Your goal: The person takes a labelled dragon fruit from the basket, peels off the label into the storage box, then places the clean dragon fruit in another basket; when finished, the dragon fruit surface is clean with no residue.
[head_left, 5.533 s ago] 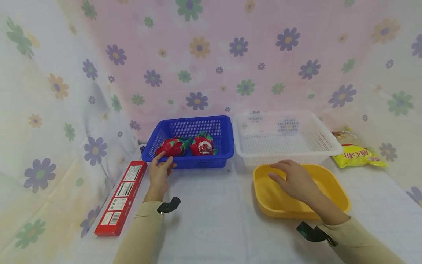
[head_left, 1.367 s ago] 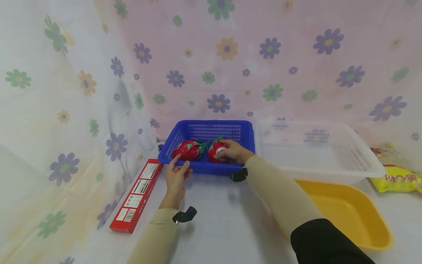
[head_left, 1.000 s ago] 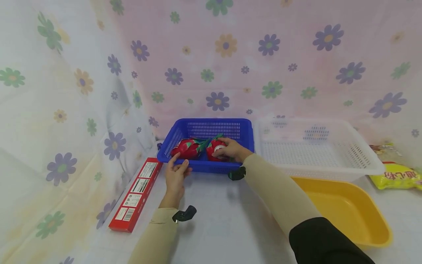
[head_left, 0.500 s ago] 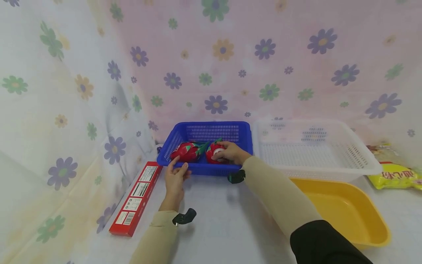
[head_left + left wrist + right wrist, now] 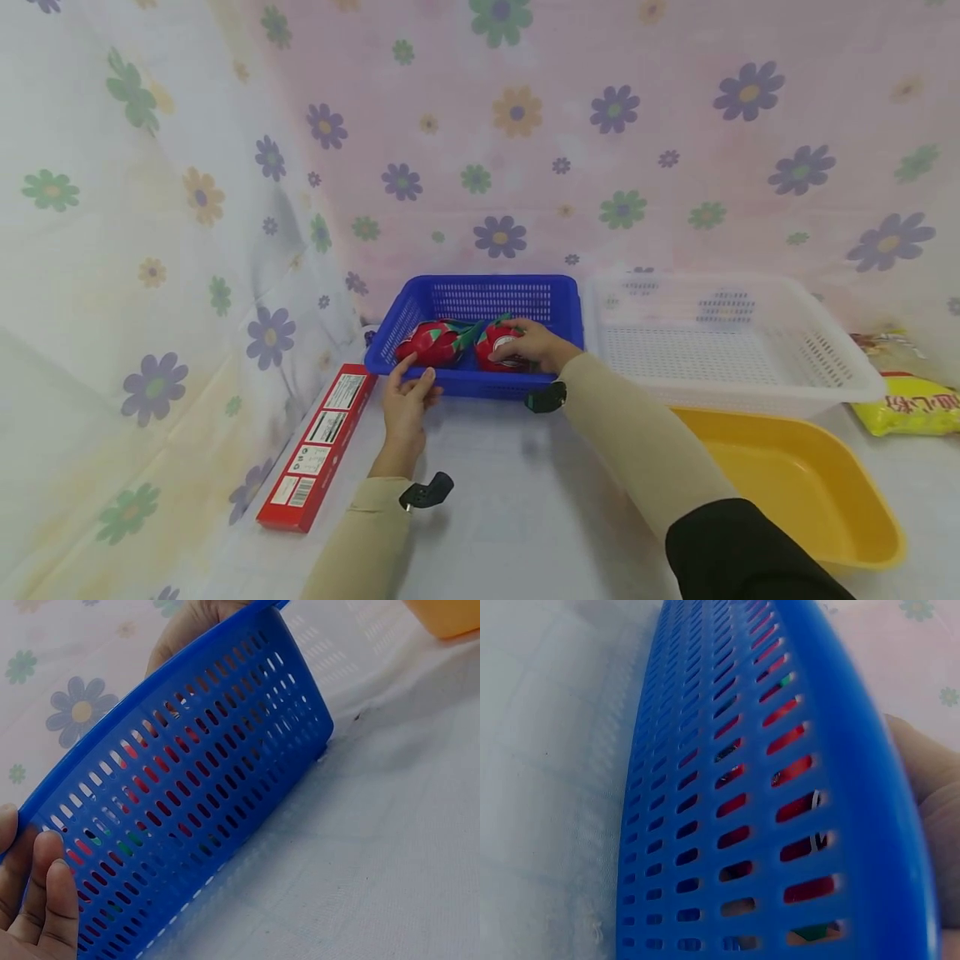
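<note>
Two red dragon fruits with green tips lie in the blue basket point(image 5: 472, 384). My right hand point(image 5: 536, 346) reaches over the front rim and grips the right fruit point(image 5: 491, 341), which bears a white label. The left fruit point(image 5: 432, 343) lies on its side, its green leaves toward the other one. At the basket's front left corner is my left hand point(image 5: 406, 408), fingers at the rim. In the left wrist view, the fingers of my left hand point(image 5: 41, 900) touch the slotted wall point(image 5: 187, 787). The right wrist view shows part of my right hand point(image 5: 934, 802) behind the rim.
A white basket point(image 5: 750, 396) stands right of the blue one, with a yellow basin point(image 5: 862, 500) in front. A yellow food bag point(image 5: 911, 406) lies at the far right. A long red box point(image 5: 318, 446) lies on the left. Flowered cloth hangs behind.
Since the oldest frame, my right hand has moved left from above the yellow basin into the blue basket and taken hold of the right fruit. Over the last second both hands have stayed nearly still.
</note>
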`<control>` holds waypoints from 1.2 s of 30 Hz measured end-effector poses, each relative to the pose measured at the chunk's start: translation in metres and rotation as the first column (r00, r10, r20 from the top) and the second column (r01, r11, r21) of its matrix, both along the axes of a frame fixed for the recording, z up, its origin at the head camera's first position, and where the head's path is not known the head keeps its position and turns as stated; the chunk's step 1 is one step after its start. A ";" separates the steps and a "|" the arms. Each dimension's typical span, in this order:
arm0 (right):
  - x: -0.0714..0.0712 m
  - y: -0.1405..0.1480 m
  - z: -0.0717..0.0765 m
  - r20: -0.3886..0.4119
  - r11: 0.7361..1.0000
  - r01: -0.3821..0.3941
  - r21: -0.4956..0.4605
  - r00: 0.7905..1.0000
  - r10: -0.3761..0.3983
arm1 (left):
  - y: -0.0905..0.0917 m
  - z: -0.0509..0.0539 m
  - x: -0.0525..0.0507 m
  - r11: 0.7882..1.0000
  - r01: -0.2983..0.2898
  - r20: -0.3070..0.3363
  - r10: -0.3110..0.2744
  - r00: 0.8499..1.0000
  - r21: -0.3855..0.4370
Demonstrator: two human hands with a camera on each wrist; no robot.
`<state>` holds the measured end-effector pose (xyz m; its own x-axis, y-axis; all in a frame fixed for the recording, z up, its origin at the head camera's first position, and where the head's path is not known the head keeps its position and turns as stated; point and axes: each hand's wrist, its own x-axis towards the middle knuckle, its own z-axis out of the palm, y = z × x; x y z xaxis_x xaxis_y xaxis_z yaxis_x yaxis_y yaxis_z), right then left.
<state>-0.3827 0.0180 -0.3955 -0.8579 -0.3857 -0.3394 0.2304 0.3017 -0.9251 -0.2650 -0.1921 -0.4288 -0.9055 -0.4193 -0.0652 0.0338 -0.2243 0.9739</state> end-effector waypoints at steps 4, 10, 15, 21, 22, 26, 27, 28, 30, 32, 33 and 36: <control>0.004 0.003 0.002 -0.025 1.000 0.004 0.000 1.000 -0.004 | 0.003 0.001 0.002 1.000 0.003 -0.003 -0.003 1.000 -0.002; 0.011 0.007 0.010 -0.071 0.999 0.035 -0.001 0.997 -0.035 | 0.006 0.000 0.004 1.000 0.008 -0.013 -0.008 1.000 0.004; 0.019 0.012 0.022 -0.099 0.998 0.055 -0.020 0.993 -0.057 | 0.008 -0.001 0.007 1.000 -0.002 -0.009 0.002 1.000 0.013; 0.032 0.024 0.044 -0.116 0.995 0.074 -0.065 0.990 -0.081 | 0.011 -0.002 0.007 1.000 0.000 -0.020 0.001 1.000 0.025; 0.034 0.026 0.048 -0.119 0.994 0.076 -0.073 0.989 -0.084 | 0.011 -0.002 0.006 1.000 0.001 -0.021 0.000 1.000 0.027; 0.043 0.038 0.067 -0.121 0.989 0.083 -0.119 0.988 -0.097 | 0.008 -0.001 0.006 0.999 0.012 -0.009 -0.012 1.000 0.030; 0.046 0.042 0.072 -0.123 0.988 0.086 -0.128 0.987 -0.101 | 0.007 -0.001 0.006 0.999 0.015 -0.004 -0.015 1.000 0.030; 0.049 0.045 0.078 -0.125 0.987 0.087 -0.137 0.987 -0.104 | 0.006 0.000 0.006 0.999 0.017 0.000 -0.017 1.000 0.027; 0.056 0.053 0.087 -0.135 0.985 0.094 -0.143 0.984 -0.113 | 0.004 0.002 0.006 1.000 0.018 0.008 -0.018 1.000 0.025; 0.062 0.061 0.095 -0.144 0.985 0.102 -0.139 0.982 -0.122 | 0.003 0.004 0.006 1.000 0.016 0.012 -0.017 1.000 0.023; 0.066 0.065 0.098 -0.148 0.985 0.109 -0.131 0.981 -0.128 | 0.003 0.004 0.006 1.000 0.015 0.012 -0.016 1.000 0.022; 0.076 0.078 0.103 -0.149 0.987 0.127 -0.101 0.979 -0.141 | 0.003 0.005 0.007 1.000 0.013 0.010 -0.013 1.000 0.026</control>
